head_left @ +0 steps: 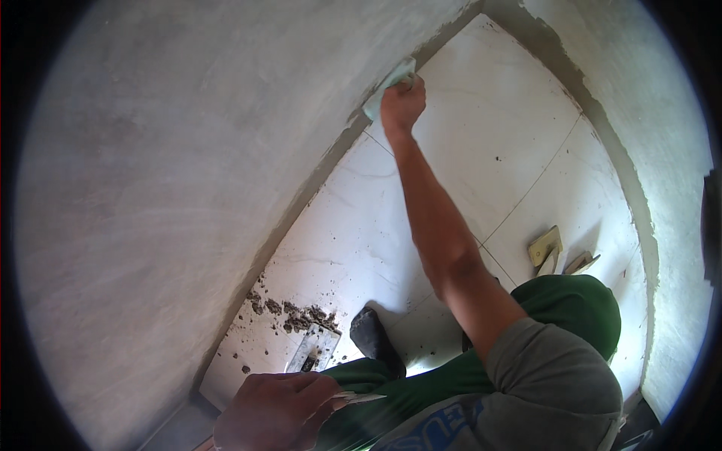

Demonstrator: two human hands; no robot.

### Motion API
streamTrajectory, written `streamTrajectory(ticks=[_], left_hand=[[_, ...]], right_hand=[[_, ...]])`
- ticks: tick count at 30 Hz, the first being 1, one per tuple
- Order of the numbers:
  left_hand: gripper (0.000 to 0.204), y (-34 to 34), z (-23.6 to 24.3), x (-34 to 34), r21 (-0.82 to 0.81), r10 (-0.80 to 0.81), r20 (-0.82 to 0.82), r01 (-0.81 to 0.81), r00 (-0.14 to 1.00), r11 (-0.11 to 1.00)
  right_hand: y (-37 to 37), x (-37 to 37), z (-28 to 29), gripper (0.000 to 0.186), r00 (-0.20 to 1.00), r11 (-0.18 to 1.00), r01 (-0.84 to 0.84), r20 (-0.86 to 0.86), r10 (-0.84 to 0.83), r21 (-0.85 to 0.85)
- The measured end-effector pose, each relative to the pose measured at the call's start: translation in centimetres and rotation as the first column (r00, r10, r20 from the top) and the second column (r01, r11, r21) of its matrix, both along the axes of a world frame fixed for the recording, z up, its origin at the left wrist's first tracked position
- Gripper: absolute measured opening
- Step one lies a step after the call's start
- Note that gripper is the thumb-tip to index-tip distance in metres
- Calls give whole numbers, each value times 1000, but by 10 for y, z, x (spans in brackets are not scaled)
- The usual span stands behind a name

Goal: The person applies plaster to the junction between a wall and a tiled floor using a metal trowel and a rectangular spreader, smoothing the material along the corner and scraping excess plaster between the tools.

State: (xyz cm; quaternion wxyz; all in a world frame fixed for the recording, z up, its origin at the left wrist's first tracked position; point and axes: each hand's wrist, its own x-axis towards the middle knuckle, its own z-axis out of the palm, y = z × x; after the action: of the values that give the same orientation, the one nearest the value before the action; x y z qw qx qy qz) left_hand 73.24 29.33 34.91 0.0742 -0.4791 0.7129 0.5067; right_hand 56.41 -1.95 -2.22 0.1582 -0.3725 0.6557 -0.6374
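Right hand (404, 104): fingers are grasping a pale tool (395, 75) against the grey strip (332, 159), apparently for flat contact.
Left hand (274, 410): fingers are grasping a thin blade (364, 398), probably for ready use.
Trowel (319, 345): is lying beside crumbs (301, 316), seemingly within reach.

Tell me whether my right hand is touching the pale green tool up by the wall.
Touching. The head view shows the right hand closed on the pale green tool, with no gap between them.

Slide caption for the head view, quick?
Right hand holds a pale green pad at the grey strip where wall meets tiled floor.
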Motion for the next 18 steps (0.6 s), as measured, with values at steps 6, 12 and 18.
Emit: streamTrajectory(ticks=[6,12,18], left_hand=[[14,-9,3,-10,16,-10,25,10,1000,1000],[13,-7,9,-13,-23,40,66,-39,997,999],[12,-9,20,-29,-28,-42,61,44,997,999]], right_hand=[[70,61,-54,25,990,989,-125,78,118,82],[139,121,11,35,972,974,-215,86,220,-67],[94,76,-24,33,961,977,-202,203,187,60]])
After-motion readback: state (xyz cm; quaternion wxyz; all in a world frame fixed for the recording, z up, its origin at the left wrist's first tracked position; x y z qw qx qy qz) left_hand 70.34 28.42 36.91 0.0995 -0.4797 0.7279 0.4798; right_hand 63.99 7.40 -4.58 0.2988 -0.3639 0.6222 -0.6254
